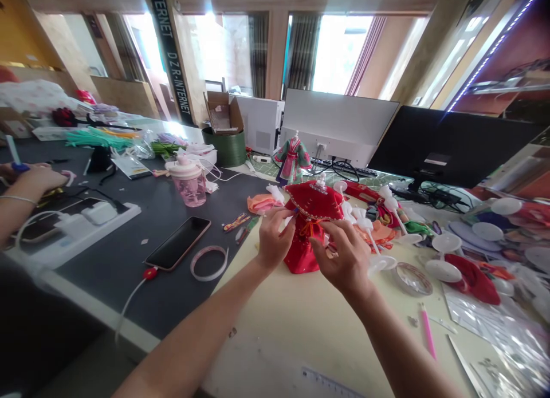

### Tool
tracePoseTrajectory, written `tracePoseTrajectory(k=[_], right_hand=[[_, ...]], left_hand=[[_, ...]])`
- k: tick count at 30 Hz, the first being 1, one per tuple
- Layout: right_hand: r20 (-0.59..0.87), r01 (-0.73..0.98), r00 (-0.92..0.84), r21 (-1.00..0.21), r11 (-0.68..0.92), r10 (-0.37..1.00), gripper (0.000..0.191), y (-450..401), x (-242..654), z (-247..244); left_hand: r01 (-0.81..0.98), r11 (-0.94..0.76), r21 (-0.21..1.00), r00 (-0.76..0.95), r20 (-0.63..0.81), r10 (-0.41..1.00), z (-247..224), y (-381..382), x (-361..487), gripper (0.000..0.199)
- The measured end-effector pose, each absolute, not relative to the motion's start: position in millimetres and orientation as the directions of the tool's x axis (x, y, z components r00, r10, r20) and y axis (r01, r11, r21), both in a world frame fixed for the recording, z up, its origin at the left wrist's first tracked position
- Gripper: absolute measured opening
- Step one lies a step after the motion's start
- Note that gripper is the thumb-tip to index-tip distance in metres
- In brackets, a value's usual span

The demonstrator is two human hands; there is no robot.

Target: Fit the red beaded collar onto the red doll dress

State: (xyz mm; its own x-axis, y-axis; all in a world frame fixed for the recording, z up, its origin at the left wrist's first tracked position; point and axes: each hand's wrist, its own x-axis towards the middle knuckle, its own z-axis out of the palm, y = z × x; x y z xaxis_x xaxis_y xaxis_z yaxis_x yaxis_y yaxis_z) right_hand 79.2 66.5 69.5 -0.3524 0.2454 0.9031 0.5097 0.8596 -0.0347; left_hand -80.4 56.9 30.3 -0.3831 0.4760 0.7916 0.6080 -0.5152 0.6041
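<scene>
The left hand (274,242) and right hand (347,259) sit apart, flanking the red doll dress (301,259) at its waist; grip cannot be determined.

Both your hands (275,237) are touching the red doll dress (307,246), while a pink-lidded tumbler (189,183) is standing behind the smartphone (178,243) on the dark counter (112,289).

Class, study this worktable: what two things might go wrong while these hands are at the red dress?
The right hand is close to white stands beside the red dress, so it might bump them. The charging cable runs over the dark table's edge; a snag could tug the phone.
</scene>
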Motion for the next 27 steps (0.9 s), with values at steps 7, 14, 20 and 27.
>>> tracePoseTrajectory(k=[7,14,20,27], right_hand=[[0.866,0.656,-0.408,0.057,0.752,0.29,0.01,80,64,65],[0.853,0.654,-0.441,0.092,0.751,0.28,0.007,85,63,63],[0.846,0.654,-0.457,0.112,0.748,0.273,0.01,87,66,65],[0.856,0.6,-0.441,0.059,0.798,0.269,0.011,90,75,64]], left_hand=[[0.362,-0.511,0.779,-0.361,0.623,0.694,27,64,-87,0.027],[-0.026,-0.405,0.914,-0.188,0.393,0.9,25,71,-89,0.039],[-0.214,-0.281,0.935,-0.069,0.273,0.96,28,74,-83,0.041],[-0.316,-0.212,0.925,0.015,0.228,0.974,25,78,-83,0.044]])
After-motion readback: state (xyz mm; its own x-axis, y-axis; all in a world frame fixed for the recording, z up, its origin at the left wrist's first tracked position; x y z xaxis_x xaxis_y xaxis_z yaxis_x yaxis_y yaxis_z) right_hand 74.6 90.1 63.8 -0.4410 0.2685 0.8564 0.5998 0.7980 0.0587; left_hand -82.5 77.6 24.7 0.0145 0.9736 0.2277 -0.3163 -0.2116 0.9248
